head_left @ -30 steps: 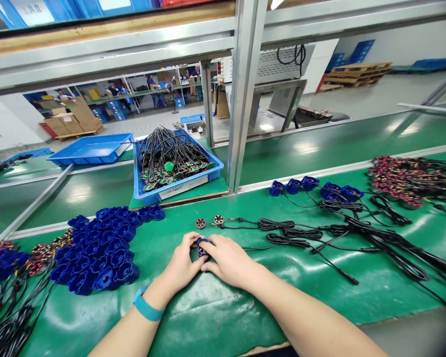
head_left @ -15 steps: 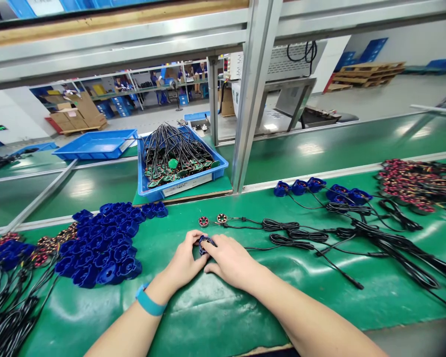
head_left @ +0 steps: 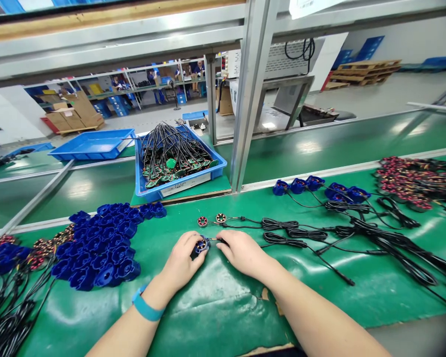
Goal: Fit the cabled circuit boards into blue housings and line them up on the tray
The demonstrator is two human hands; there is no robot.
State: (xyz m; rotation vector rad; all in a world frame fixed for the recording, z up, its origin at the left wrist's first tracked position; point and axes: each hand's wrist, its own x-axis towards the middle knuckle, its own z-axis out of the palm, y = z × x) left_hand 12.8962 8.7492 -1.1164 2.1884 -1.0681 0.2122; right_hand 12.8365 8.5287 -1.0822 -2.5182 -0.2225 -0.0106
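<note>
Blue housing, probably light and stiff, between the table's near and far edges.
The left hand grips its side, a sound hold; the right hand pinches a black cable; likely-fragile wires deserve sparing.

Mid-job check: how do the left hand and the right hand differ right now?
The left hand curls around a blue housing with a coil inside; the right hand is apart from that housing, its fingers seemingly pinching a black cable. The left hand has a teal wristband at its wrist; the right hand has none. Both are gloveless and over the green mat.
</note>
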